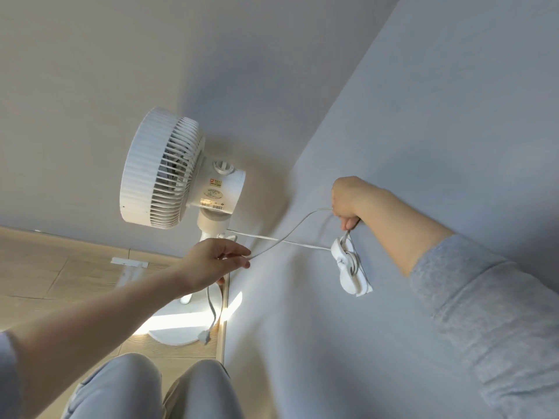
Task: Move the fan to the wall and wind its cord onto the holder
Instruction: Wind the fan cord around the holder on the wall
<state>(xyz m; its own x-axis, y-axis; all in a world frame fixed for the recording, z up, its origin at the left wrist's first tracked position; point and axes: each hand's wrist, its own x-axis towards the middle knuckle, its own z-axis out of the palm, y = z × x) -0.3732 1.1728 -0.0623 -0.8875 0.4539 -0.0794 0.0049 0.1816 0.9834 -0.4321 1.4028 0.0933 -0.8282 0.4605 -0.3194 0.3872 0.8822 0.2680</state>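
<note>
white ribbed fan standing beyond left hand | we're pinching its thin cord there | right hand gripping cord above holder

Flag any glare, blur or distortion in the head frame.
Head view: sunlight blows out the fan base; wide-angle lens bends the wall corner; no motion blur; cord and holder are sharp, but low contrast, white on pale grey.
</note>
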